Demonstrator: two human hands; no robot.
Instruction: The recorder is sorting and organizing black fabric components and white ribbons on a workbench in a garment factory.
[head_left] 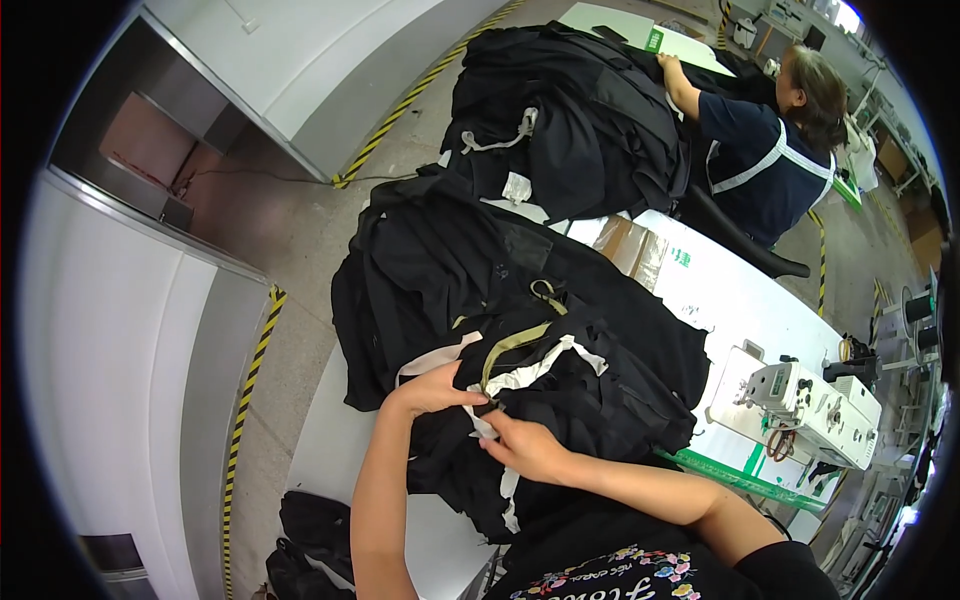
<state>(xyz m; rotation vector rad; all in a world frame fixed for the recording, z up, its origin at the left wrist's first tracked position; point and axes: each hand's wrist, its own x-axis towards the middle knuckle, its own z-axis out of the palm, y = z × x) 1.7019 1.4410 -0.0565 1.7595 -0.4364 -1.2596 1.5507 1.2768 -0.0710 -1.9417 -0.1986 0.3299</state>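
The left hand [435, 388] and the right hand [525, 448] meet at the near edge of a heap of black fabric garments [500, 330] lying on the white surface [720, 300]. Both pinch the near end of an olive-green webbing strap [510, 345], which runs from the fingers up and away to a metal ring [545, 290] on top of the heap. The left grip is closed on the strap end from the left. The right grip closes on the dark cloth and white lining tape [500, 385] just below it.

This looks like the step of handling the strap end against the garment, either lining it up or checking it. The next move seems to call for a steady pinch from both hands so the strap stays flat and does not twist.

A white sewing machine [810, 410] stands to the right, well apart. A second black pile [570, 110] lies farther off, where another person [770, 140] works.
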